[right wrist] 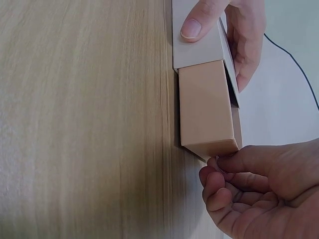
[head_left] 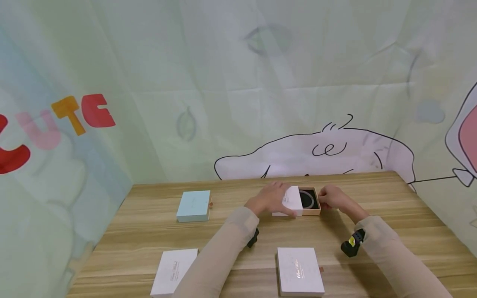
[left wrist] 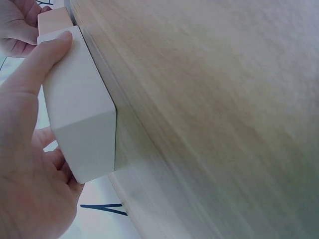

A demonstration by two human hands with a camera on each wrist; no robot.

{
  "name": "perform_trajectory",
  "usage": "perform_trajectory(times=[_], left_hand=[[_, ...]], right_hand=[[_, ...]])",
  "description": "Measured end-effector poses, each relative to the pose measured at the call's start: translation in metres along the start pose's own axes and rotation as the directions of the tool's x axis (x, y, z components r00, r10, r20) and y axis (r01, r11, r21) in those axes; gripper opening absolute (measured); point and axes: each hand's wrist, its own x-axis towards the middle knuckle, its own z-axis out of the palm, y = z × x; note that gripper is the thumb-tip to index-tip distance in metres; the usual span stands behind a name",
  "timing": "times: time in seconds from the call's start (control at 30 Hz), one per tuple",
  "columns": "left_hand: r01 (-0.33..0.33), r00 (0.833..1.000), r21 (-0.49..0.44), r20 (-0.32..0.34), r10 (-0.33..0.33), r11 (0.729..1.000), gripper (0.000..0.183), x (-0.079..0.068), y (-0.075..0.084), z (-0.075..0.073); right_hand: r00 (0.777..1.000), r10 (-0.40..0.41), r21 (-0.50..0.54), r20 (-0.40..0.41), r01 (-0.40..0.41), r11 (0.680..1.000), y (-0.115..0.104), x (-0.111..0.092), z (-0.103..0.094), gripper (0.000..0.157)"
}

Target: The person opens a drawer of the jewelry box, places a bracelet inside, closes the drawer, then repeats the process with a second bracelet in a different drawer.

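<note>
At the back of the table, a white box sleeve (head_left: 294, 199) lies with a peach-coloured drawer (head_left: 312, 212) pulled partway out of its right end. Inside the drawer, a grey ring-shaped bangle (head_left: 311, 198) shows against a black lining, its left part hidden under the sleeve. My left hand (head_left: 272, 199) grips the sleeve, thumb on the near side and fingers on the far side, as the left wrist view (left wrist: 30, 129) shows. With thumb and forefinger, my right hand (head_left: 334, 197) pinches a small pull tab (right wrist: 218, 160) at the drawer's end.
A pale blue box (head_left: 193, 205) with a small tab sits at the back left. Nearer me are two white boxes, one at the left (head_left: 173, 269) beside my left sleeve and one (head_left: 299, 271) between my forearms. A printed curtain (head_left: 193, 136) hangs behind the table.
</note>
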Motion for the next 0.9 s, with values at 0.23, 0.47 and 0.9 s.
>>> perform_trajectory(times=[0.23,0.47,0.9], left_hand=[[-0.001,1.000,0.014,0.004,0.001,1.000,0.105,0.0025,-0.0011,0.0018],[0.001,1.000,0.011,0.005,-0.001,1.000,0.105,0.0019,-0.0014,0.0017],[-0.003,1.000,-0.016,-0.005,0.003,1.000,0.104,0.0017,-0.0028,0.0028]], right_hand=[[1.000,-0.003,0.004,0.005,0.003,1.000,-0.0007,0.0017,0.0010,0.020],[1.000,-0.029,0.011,0.004,0.029,1.000,-0.0018,0.0022,0.0020,0.019],[0.999,0.035,0.022,0.011,-0.035,0.999,-0.0077,0.0031,0.0051,0.017]])
